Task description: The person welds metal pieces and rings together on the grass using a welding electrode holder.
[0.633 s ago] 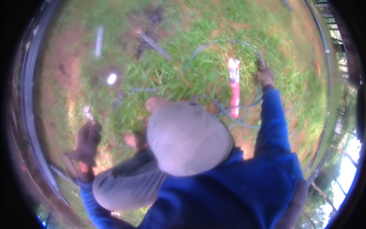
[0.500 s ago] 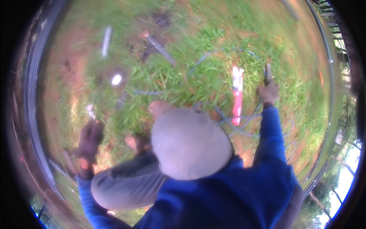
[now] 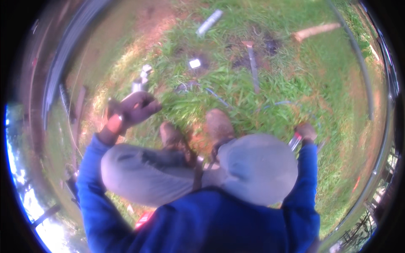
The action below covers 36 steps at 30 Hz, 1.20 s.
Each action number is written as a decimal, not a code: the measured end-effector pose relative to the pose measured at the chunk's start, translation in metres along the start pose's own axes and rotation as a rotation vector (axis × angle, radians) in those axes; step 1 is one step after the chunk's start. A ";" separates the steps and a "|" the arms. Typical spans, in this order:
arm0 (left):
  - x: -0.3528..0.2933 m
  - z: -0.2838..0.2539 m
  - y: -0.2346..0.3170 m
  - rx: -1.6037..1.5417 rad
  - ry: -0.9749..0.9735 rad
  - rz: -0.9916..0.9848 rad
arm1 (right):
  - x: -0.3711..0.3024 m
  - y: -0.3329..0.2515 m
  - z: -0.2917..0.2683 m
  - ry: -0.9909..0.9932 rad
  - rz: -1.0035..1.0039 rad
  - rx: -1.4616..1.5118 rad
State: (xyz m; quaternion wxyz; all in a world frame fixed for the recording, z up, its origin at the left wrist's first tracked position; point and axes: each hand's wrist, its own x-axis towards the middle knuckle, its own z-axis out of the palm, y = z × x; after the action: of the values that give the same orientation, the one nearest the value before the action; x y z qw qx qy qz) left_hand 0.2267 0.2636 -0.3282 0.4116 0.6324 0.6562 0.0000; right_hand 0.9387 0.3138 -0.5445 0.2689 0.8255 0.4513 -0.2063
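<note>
My left hand [image 3: 137, 109] hovers over the grass beyond my left knee. Its fingers are loosely bent and apart, and nothing shows in them. Just past it lie a shiny metal cylinder [image 3: 137, 86] and small whitish pieces [image 3: 146, 72]. Beside my right knee, my right hand [image 3: 307, 131] is closed around a slim red-and-white pack [image 3: 295, 141]; my knee and forearm cover part of the pack.
A flat metal bar [image 3: 253, 67], a grey tube [image 3: 209, 23], a bright white piece [image 3: 195, 63] and a length of wood [image 3: 317, 31] lie ahead on the grass. Blue cable [image 3: 280, 103] winds through it. Long metal tubing [image 3: 67, 50] runs along the left.
My view has swung left, so things on the ground sit farther right. My right hand has drawn back and taken the red-and-white pack off the grass. The left hand has pulled back from the whitish pieces.
</note>
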 end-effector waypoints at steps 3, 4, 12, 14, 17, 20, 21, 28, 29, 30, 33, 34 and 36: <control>-0.006 0.004 -0.009 0.021 -0.012 -0.073 | 0.001 -0.002 0.001 0.012 -0.018 -0.054; -0.007 0.001 0.003 -0.010 -0.038 -0.062 | 0.003 0.001 0.004 0.029 -0.011 -0.050; -0.007 0.005 -0.004 0.015 -0.108 0.016 | 0.022 0.001 0.009 0.087 -0.038 -0.033; -0.008 0.008 -0.006 -0.011 -0.113 0.021 | 0.031 0.007 0.012 0.065 -0.032 0.011; -0.006 0.011 -0.008 -0.002 -0.119 0.037 | 0.045 0.009 0.010 0.038 -0.099 0.004; -0.006 0.016 -0.019 0.024 -0.110 0.056 | 0.037 0.000 -0.001 0.141 -0.066 0.308; -0.006 0.018 -0.023 0.025 -0.108 0.080 | 0.038 -0.004 -0.004 0.142 -0.076 0.303; -0.001 0.022 -0.025 0.030 -0.088 0.083 | 0.079 0.025 0.010 0.159 -0.146 0.419; -0.001 0.024 -0.026 -0.017 -0.103 0.069 | 0.093 0.032 0.009 0.227 -0.170 0.341; 0.002 0.025 -0.027 -0.067 -0.119 0.062 | 0.106 0.042 0.005 0.303 -0.183 0.258; 0.015 0.010 -0.008 0.063 -0.369 -0.010 | 0.112 0.028 -0.020 0.825 -0.177 0.364; 0.009 0.009 -0.009 0.065 -0.366 -0.034 | 0.078 -0.017 -0.059 0.848 -0.232 0.493; 0.008 0.005 -0.002 -0.013 -0.235 0.153 | 0.036 -0.063 -0.124 0.993 -0.405 0.602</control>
State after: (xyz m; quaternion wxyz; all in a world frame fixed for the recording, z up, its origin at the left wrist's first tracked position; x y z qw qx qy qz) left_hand 0.2294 0.2673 -0.3371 0.4885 0.6734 0.5536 -0.0383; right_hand 0.9156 0.4428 -0.4862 -0.2629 0.7607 0.5922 0.0375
